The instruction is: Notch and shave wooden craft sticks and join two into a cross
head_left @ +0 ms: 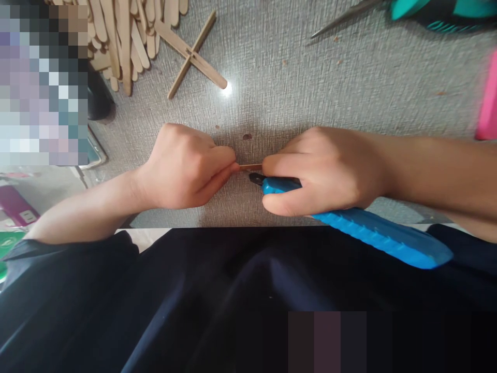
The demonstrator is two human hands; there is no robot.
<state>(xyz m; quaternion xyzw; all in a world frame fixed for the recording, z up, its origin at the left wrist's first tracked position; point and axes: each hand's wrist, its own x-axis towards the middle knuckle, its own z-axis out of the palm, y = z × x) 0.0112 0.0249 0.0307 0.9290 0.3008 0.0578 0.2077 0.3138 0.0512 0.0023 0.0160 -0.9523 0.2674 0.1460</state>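
Between my two hands runs a thin wooden craft stick (250, 167), seen edge-on, most of it hidden by fingers. My left hand (190, 168) is closed, pinching the stick's left part between thumb and fingers. In my right hand (322, 171) lies a blue utility knife (380, 230), its handle slanting down to the right past the palm. The knife's black tip (256, 178) points left, just below the stick; whether the blade touches the wood I cannot tell. Fingers of my right hand also reach the stick's right part.
Two craft sticks joined as a cross (189, 54) lie beyond my left hand. A pile of craft sticks (128, 39) is at the upper left. A pointed tool with a teal-and-black handle (442, 15) lies at the upper right, a pink object (488, 98) at the right edge.
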